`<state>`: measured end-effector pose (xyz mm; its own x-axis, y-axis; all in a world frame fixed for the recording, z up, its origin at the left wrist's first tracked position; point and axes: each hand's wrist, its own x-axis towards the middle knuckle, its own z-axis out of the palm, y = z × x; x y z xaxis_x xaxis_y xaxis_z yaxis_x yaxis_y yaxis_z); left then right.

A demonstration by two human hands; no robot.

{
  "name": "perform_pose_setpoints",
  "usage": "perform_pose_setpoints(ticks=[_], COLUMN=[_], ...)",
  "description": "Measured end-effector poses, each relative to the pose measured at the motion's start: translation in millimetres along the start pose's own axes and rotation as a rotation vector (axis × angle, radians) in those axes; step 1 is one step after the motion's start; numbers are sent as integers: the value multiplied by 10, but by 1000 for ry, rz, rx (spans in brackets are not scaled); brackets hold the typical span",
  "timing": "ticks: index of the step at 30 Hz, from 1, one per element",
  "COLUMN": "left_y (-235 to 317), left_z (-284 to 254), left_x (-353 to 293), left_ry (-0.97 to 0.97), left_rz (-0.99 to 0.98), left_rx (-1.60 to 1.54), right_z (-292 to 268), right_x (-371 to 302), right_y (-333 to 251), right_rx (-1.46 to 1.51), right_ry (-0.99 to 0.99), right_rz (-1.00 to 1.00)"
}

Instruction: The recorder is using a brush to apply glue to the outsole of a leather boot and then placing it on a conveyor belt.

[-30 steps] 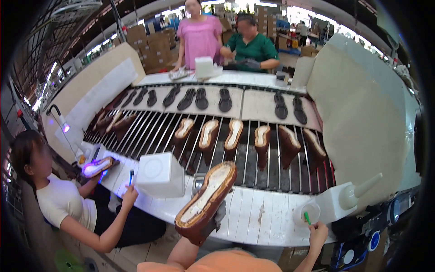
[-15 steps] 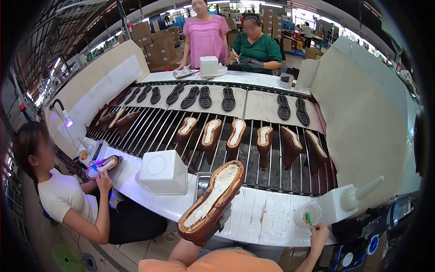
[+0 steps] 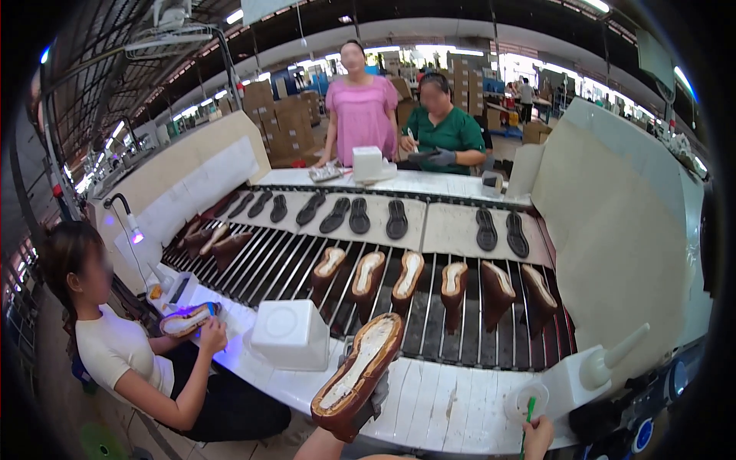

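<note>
A brown shoe upper (image 3: 360, 368), bottom side up with a pale filler along its middle, is held in front of me. My left hand (image 3: 380, 392), in a grey glove, grips it from beneath; most of that hand is hidden behind the shoe. At the lower right my right hand (image 3: 539, 438) is closed on the handle of a green brush (image 3: 530, 411). The brush's far end dips into a round translucent cup (image 3: 515, 402) on the white table ledge (image 3: 433, 402). Beside the cup stands a white plastic bottle (image 3: 571, 383) with a long nozzle.
Several upturned brown shoe uppers (image 3: 408, 276) rest on a conveyor of metal rods (image 3: 429, 333). Black soles (image 3: 396, 220) line its far strip. A white box-shaped container (image 3: 290, 335) stands left. A co-worker (image 3: 126, 349) sits left, brushing another shoe; two people (image 3: 448, 126) are across.
My view has tilted upward, so the conveyor sits lower in the picture. The shoe stays in my left hand, and the green brush stands more upright at the cup.
</note>
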<state>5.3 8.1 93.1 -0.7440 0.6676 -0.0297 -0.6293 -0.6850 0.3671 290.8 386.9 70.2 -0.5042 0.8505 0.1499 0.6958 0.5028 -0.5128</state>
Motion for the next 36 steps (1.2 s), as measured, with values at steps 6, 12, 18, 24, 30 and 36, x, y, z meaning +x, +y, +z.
perform_pose_setpoints(ticks=[6, 12, 18, 24, 30, 36], left_y=[70, 77, 29, -55, 1, -28], left_z=[58, 30, -77, -169, -124, -473], left_x=[119, 442, 407, 539, 423, 353], left_ry=[41, -167, -65, -58, -158, -10], left_rz=[54, -122, 21, -40, -214, -113], left_rx=[7, -677, -366, -390, -692, -612], right_z=[-591, -812, -123, 839, 904, 1009], right_x=[-184, 305, 231, -666, -903, -887], right_y=[-656, -2552, -3087, -1962, -1769, -1748], right_rx=[-327, 771, -50, 196, 15, -114], right_ry=[-249, 114, -640, -973, -822, -742], right_rz=[35, -574, -1039, -872, -1030, -1081])
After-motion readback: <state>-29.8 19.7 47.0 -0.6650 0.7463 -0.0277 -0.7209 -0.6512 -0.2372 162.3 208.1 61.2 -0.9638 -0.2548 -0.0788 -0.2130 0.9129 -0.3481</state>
